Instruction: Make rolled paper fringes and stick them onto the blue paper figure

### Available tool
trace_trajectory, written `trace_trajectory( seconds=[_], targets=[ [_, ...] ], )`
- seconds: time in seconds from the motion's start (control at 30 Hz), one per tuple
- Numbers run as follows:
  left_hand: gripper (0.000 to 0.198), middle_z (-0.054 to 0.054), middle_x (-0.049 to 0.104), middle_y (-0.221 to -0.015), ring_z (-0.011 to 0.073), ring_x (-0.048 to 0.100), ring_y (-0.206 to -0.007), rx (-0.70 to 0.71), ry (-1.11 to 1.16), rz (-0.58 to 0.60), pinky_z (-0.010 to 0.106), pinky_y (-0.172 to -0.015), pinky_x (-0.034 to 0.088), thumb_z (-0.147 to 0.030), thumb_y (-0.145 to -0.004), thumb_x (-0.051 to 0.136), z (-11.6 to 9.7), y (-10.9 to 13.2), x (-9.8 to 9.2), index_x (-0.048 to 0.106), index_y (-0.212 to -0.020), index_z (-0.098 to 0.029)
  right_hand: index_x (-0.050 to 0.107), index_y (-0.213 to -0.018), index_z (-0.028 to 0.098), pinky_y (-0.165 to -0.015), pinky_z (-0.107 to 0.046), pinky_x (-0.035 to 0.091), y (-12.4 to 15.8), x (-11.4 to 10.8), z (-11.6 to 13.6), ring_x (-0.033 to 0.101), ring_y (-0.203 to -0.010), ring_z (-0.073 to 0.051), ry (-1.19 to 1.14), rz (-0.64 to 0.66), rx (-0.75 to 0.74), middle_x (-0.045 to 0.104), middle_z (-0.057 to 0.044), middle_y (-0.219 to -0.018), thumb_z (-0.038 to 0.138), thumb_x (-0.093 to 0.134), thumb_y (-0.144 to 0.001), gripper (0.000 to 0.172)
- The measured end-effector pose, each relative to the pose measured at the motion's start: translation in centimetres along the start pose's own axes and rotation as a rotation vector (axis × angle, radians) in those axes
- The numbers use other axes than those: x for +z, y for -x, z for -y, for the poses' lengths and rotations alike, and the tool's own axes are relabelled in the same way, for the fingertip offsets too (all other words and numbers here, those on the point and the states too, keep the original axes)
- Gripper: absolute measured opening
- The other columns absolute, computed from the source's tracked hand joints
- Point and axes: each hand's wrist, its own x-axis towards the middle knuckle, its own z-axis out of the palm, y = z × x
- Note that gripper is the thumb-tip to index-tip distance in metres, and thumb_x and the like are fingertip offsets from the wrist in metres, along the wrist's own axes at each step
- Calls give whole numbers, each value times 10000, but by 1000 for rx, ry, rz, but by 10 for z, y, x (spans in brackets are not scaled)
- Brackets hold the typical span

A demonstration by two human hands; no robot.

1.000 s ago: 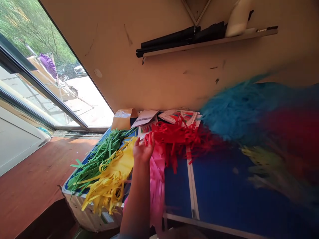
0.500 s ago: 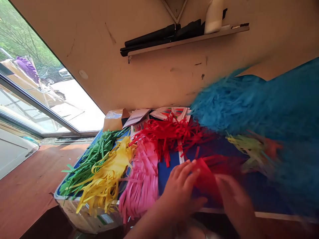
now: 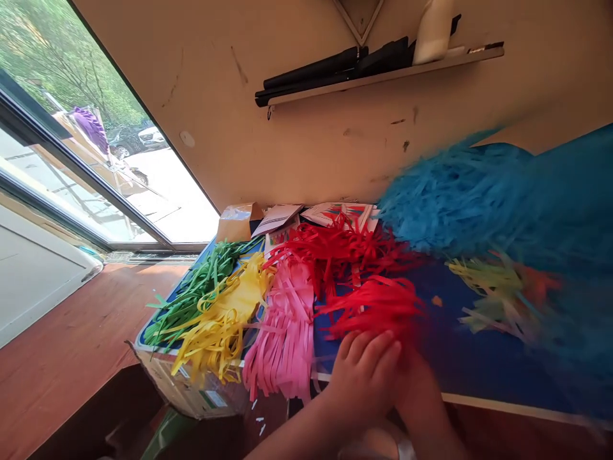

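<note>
My left hand [image 3: 366, 369] is curled at the near end of a red fringed paper piece [image 3: 378, 300], its fingers bent over the paper. Close against it, my right hand [image 3: 419, 390] grips the same end; its fingers are mostly hidden and blurred. The cut strips fan away from both hands over the blue tabletop [image 3: 460, 358]. Just beyond lies a pile of red fringe [image 3: 335, 249]. To the left, pink fringe [image 3: 285, 332], yellow fringe [image 3: 230, 319] and green fringe [image 3: 196, 297] lie side by side, with some strips hanging over the table edge.
Blue fringe [image 3: 454, 198] bulks large at the right, beside a light green and orange bunch [image 3: 502, 291]. Printed sheets [image 3: 335, 214] and a brown packet [image 3: 237, 220] lie along the wall. Cardboard boxes [image 3: 186, 386] stand below the table's left end. A shelf [image 3: 387, 73] hangs above.
My right hand has moved left, up against my left hand. The red paper between them has gone from a flat, blurred sheet to strips fanned out leftward and away. The view has shifted slightly.
</note>
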Motion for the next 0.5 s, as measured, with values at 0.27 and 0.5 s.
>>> trace_trajectory(
  seconds=[0.27, 0.5],
  targets=[
    [265, 60, 659, -1019, 211, 588, -879, -115, -10, 191, 363, -788, 455, -313, -837, 469, 9, 15, 20, 575, -1046, -190, 575, -968, 251, -743, -322, 521, 21, -2, -4, 614, -893, -195, -187, -156, 242, 658, -7, -943, 353, 727, -616, 397],
    [176, 42, 655, -782, 178, 599, -661, -94, 59, 168, 292, -562, 478, -268, -791, 498, 2, 23, 19, 577, -927, -189, 569, -842, 224, -641, -312, 521, 1, -17, -3, 612, -753, -185, -108, -207, 187, 646, -10, -825, 383, 688, -631, 290]
  ],
)
